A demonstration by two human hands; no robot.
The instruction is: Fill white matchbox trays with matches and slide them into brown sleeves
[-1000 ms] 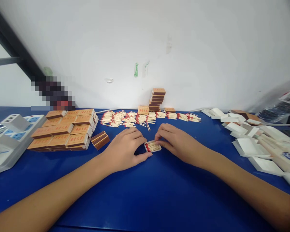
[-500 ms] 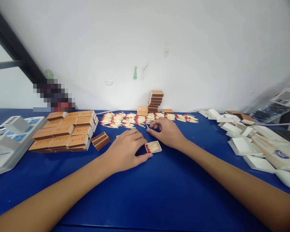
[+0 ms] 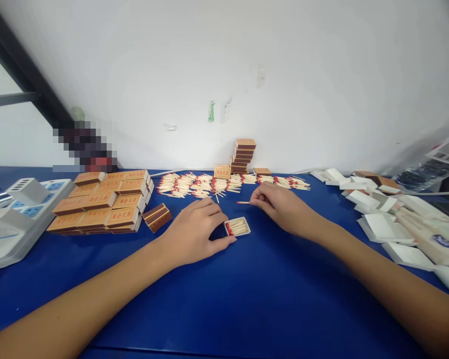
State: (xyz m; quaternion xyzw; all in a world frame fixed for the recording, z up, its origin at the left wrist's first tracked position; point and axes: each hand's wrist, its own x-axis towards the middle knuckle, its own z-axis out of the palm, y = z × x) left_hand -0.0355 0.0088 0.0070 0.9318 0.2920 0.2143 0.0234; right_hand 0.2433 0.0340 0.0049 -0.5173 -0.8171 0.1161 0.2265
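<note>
A small white matchbox tray (image 3: 238, 233) lies on the blue table, partly filled with red-headed matches. My left hand (image 3: 198, 230) rests at its left end, thumb along the near corner and forefinger at the far one, gripping it. Above and to the right of the tray, my right hand (image 3: 275, 205) pinches the plain end of a single match (image 3: 243, 202), whose red head points left. Beyond both hands stretches a long row of loose matches (image 3: 174, 184). An empty-looking matchbox sleeve (image 3: 156, 218) leans left of my left hand.
Closed matchboxes (image 3: 95, 199) are piled at the left beside a white power strip (image 3: 33, 214). A leaning stack of matchboxes (image 3: 244, 155) stands against the wall. Empty white trays (image 3: 385, 227) and a wipes packet (image 3: 430, 234) lie at the right.
My right hand has drawn back to the right from the loose matches, bringing one match with it. My left hand and the tray have stayed in place.
</note>
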